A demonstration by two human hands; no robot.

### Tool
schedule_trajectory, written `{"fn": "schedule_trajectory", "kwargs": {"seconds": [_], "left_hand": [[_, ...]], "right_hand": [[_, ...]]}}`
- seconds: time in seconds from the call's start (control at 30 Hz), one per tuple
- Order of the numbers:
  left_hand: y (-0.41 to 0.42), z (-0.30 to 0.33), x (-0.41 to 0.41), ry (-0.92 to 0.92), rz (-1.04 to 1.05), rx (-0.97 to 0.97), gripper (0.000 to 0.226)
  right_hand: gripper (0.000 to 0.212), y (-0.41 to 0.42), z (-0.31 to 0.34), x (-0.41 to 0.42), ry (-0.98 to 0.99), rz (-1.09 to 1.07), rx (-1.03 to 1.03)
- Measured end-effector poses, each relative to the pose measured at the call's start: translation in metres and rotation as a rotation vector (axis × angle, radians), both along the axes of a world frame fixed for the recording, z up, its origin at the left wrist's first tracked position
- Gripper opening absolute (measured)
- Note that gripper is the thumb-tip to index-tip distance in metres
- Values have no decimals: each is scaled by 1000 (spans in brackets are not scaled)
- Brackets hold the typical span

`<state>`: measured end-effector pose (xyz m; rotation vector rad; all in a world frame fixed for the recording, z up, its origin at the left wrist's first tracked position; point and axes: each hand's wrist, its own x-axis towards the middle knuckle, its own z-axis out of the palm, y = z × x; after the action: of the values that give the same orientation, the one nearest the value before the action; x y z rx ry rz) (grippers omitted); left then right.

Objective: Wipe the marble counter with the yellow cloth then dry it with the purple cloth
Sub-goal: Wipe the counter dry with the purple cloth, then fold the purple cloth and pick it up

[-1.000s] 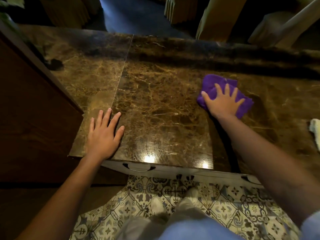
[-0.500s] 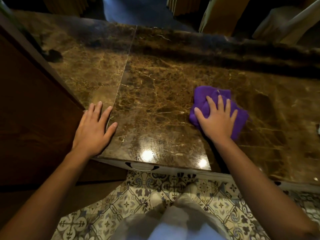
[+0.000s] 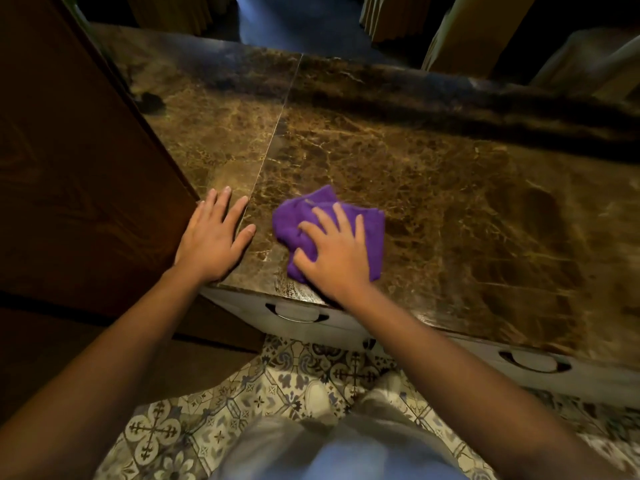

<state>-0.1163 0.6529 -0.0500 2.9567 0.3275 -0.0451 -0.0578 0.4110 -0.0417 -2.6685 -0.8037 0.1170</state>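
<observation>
The purple cloth (image 3: 304,220) is pressed flat onto the marble counter (image 3: 433,188) near its front edge by the right hand (image 3: 334,256), fingers spread, while the left hand (image 3: 211,237) is laid palm-down just beside it, against a wooden cabinet (image 3: 76,168).

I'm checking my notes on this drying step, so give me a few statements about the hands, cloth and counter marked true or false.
1. The right hand presses the purple cloth flat on the marble counter. True.
2. The left hand holds a yellow cloth. False: it rests bare and flat on the counter; no yellow cloth shows.
3. The purple cloth lies near the counter's front edge. True.
4. The cloth sits left of the counter seam. False: it lies to its right.
</observation>
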Motion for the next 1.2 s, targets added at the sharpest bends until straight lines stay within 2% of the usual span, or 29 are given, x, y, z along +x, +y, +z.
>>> {"fn": "schedule_trajectory", "kwargs": {"seconds": [0.2, 0.37, 0.47, 0.6, 0.67, 0.73, 0.83, 0.97, 1.07, 1.13, 1.2], "left_hand": [[1, -1, 0, 24, 7, 9, 68], [-4, 2, -2, 37, 34, -42, 64], [-17, 11, -4, 22, 63, -103, 60], [-56, 10, -10, -42, 42, -126, 55], [-73, 2, -10, -29, 75, -92, 58], [-82, 0, -9, -14, 118, -44, 60], [-84, 1, -7, 13, 152, -11, 61], [-90, 2, -9, 51, 194, -7, 61], [-104, 13, -7, 62, 252, -34, 61], [-133, 26, -4, -54, 183, -36, 61], [-189, 47, -4, -185, 44, -186, 60]], "right_hand": [[42, -26, -1, -66, 11, 179, 173], [36, -86, 2, -83, 52, 205, 190], [34, -143, 14, -66, -48, 83, 266], [47, -234, 22, 2, -226, -291, 221], [54, -270, 16, 30, -170, -451, 65], [59, -293, 6, 41, -33, -535, -78], [64, -295, -3, 28, -16, -466, -100], [52, -276, -4, -22, -94, -251, 90], [36, -278, 0, -51, 7, -79, 331], [31, -287, 12, -56, 82, -46, 458], [30, -303, 34, -52, 253, -126, 610]]}}
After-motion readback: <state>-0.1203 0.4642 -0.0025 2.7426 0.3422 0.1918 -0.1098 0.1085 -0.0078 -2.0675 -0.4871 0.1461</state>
